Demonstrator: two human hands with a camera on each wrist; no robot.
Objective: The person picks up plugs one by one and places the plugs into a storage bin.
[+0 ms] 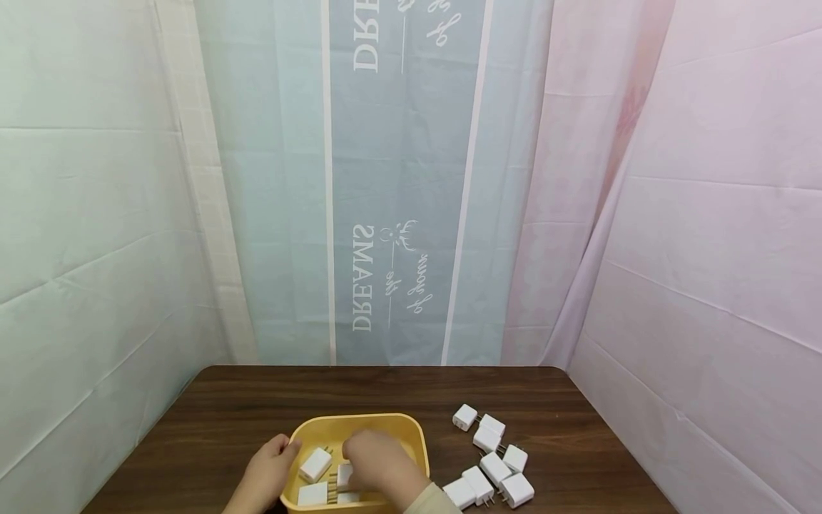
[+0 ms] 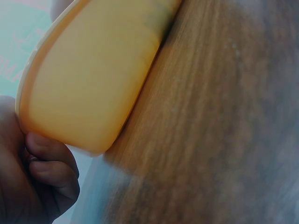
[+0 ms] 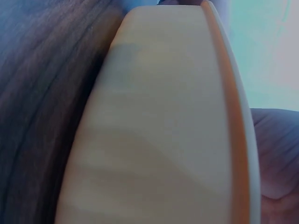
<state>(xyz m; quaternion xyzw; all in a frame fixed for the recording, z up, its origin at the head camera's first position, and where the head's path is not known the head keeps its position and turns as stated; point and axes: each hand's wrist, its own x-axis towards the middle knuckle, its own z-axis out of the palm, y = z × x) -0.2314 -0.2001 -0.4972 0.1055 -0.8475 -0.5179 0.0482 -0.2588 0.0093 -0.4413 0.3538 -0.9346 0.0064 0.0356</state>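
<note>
A yellow plastic bin (image 1: 385,422) stands near the front edge of the table, with several white plug-in chargers (image 1: 315,465) lying inside. My left hand (image 1: 266,471) grips its left rim; in the left wrist view, curled fingers (image 2: 53,172) press against the bin's outer wall (image 2: 88,84). Over the bin's right side reaches my right hand (image 1: 382,460), fingers down inside, holding a white charger (image 1: 344,477) against the others. The right wrist view shows mostly the bin's outer wall (image 3: 154,102), with part of the right hand (image 3: 278,154) behind the rim. My right fingertips are partly hidden.
Several more white chargers (image 1: 495,469) lie loose on the dark wooden table (image 1: 289,389), right of the bin, prongs pointing various ways. Printed cloth (image 1: 398,178) hangs behind the table, and pale sheets (image 1: 719,214) enclose both sides.
</note>
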